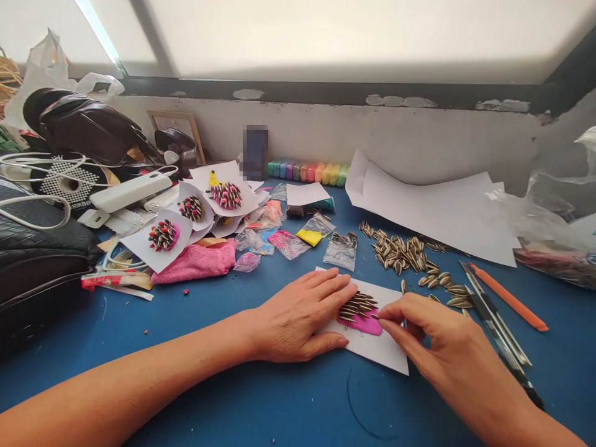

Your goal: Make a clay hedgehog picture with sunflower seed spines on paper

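On the blue table lies a white paper sheet [393, 357] bearing a flattened patch of pink clay [367, 325]. Rows of striped sunflower seeds [357, 305] stick out of the clay's upper part. My left hand [307, 316] rests flat across the sheet's left side, fingers stretched out and holding nothing. At the clay's right edge, my right hand [433, 338] pinches a sunflower seed [376, 317], its tip touching or very near the clay. A loose pile of sunflower seeds [400, 253] lies beyond my right hand.
Pens [496, 329] and an orange stick [510, 298] lie at right. Small clay bags [314, 230] sit centre back. Finished seed-and-clay pieces on paper [162, 236], a pink cloth [195, 264] and a black bag [41, 261] crowd the left. Large paper [428, 205] leans at the wall.
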